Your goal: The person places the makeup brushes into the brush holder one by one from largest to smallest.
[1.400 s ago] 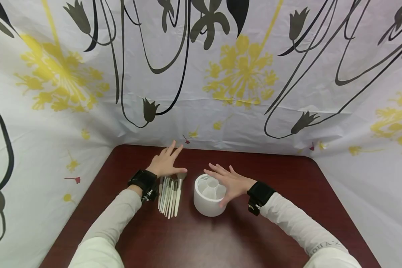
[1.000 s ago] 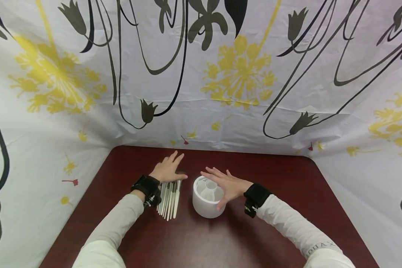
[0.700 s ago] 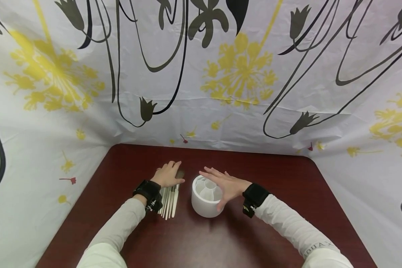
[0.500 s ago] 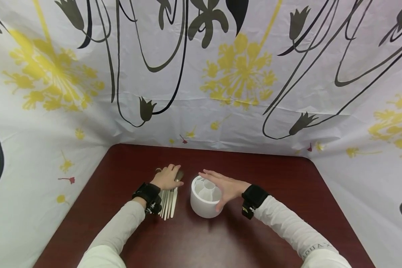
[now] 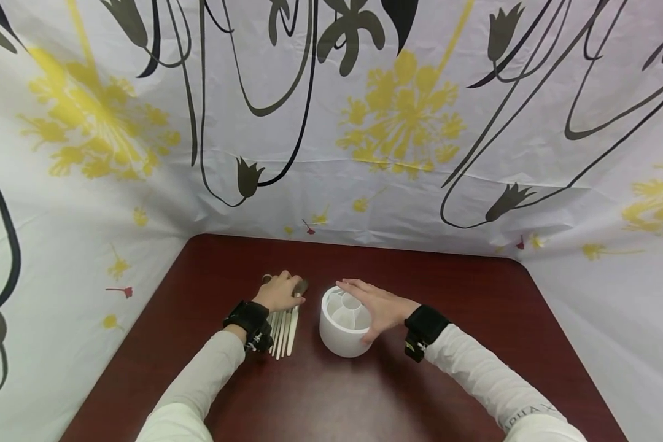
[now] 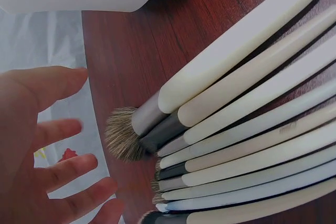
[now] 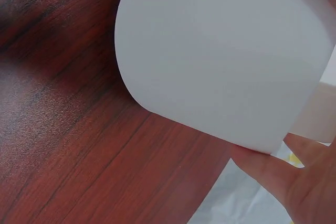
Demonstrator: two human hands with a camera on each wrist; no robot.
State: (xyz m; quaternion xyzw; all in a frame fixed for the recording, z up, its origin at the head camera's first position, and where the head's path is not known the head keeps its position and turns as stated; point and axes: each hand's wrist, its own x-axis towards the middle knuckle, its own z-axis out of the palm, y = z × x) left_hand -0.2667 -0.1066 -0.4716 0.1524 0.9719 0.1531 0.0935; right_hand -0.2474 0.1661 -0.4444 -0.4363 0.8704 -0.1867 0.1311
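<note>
1. Left hand (image 5: pixel 278 293): palm down over the bristle end of the brushes (image 6: pixel 262 137). Fingers spread and slightly bent, thumb apart from them. Nothing held; in the left wrist view the thumb tip is clear of the nearest brush.
2. Brushes: at least eight, lying side by side on the dark red-brown table (image 5: pixel 464 288), left of centre. Pale handles point back toward the person, heads point away, partly hidden by the hand in the head view.
3. Nearest the holder is a thick brush (image 6: pixel 226 53): wide cream handle, grey ferrule, full brown bristles (image 6: pixel 123 135). The others are slimmer, with white, tan or greyish handles and some black ferrules.
4. White holder (image 5: pixel 339 337): round, upright on the table, just right of the brushes and apart from them. Inside, dividers run out from a central ring to make compartments.
5. Right hand (image 5: pixel 383 307): wide span across the holder's rim, fingers at the far side, thumb at the near right. It grips the holder; how firmly, cannot tell.
6. Both wrists carry black bands, left (image 5: pixel 247 316) and right (image 5: pixel 426 322). White sleeves (image 5: pixel 190 368) on both arms.
7. Behind the table: white cloth (image 5: pixel 409 209) printed with yellow, grey and black flowers.
</note>
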